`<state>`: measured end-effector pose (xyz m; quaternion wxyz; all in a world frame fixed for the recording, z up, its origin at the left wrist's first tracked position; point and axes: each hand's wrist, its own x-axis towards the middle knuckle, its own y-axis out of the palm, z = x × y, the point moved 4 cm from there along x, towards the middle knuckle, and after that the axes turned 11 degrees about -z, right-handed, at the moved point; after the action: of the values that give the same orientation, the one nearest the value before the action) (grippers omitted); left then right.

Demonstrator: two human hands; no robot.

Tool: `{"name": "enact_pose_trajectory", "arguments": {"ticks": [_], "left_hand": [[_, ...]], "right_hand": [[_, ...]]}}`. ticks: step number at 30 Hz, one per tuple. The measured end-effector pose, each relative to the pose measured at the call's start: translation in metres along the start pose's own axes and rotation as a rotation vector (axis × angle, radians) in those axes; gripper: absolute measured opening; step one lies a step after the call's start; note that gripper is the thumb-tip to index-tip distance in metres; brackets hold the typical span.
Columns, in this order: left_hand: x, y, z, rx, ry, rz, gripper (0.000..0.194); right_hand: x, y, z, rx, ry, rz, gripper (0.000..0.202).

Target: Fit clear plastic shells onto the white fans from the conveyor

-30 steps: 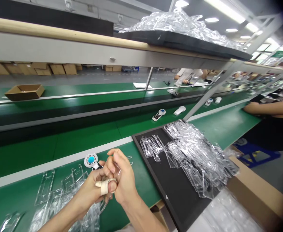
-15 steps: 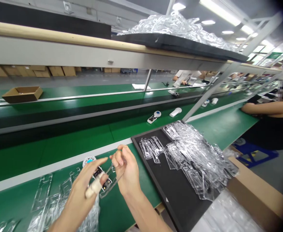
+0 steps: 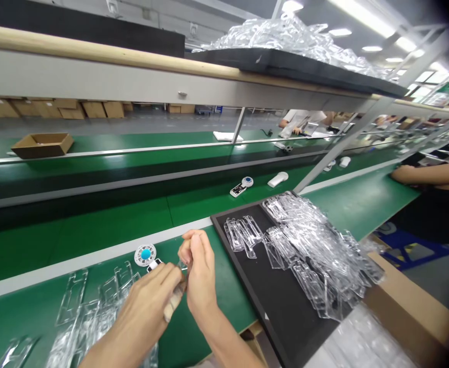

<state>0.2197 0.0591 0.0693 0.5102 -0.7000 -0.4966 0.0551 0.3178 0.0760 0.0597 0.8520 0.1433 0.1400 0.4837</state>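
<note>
My right hand (image 3: 199,271) is closed around a clear plastic frame (image 3: 182,265), of which only a sliver shows between the fingers. My left hand (image 3: 150,299) meets it from the left, fingers curled in on the same frame, with a pale wrap on the thumb. Just beyond my left hand, a white device with a round, blue-centred head (image 3: 145,254) lies on the green bench; its lower part is hidden by the hand. Clear plastic frames (image 3: 90,322) lie in a heap at the left, partly behind my left forearm.
To the right, a black tray (image 3: 276,312) carries heaped clear frames (image 3: 305,240). Beyond the bench, an open white device (image 3: 242,187) and a white casing (image 3: 277,179) rest on the green belt. A shelf rail (image 3: 132,69) crosses overhead. A co-worker's arm (image 3: 427,176) is at far right.
My left hand has moved right and closed in against my right hand. The clear frame that showed between them is now mostly hidden. The device's round head is more exposed.
</note>
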Motion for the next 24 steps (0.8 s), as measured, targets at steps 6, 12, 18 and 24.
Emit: {"name": "enact_pose_trajectory", "arguments": {"ticks": [6, 12, 18, 24], "left_hand": [[0.008, 0.008, 0.006, 0.094, 0.144, 0.298, 0.021], [0.004, -0.007, 0.010, -0.226, -0.026, 0.330, 0.022], [0.006, -0.016, 0.005, -0.323, -0.122, 0.359, 0.021], [0.005, -0.001, 0.012, -0.305, -0.295, 0.365, 0.023]], "right_hand": [[-0.004, -0.006, -0.008, -0.177, 0.065, 0.009, 0.033], [-0.004, -0.012, 0.011, -0.086, 0.295, 0.631, 0.031], [0.006, -0.029, 0.011, -0.235, 0.290, 0.647, 0.019], [0.003, -0.028, -0.001, -0.237, 0.171, 0.433, 0.016]]}}
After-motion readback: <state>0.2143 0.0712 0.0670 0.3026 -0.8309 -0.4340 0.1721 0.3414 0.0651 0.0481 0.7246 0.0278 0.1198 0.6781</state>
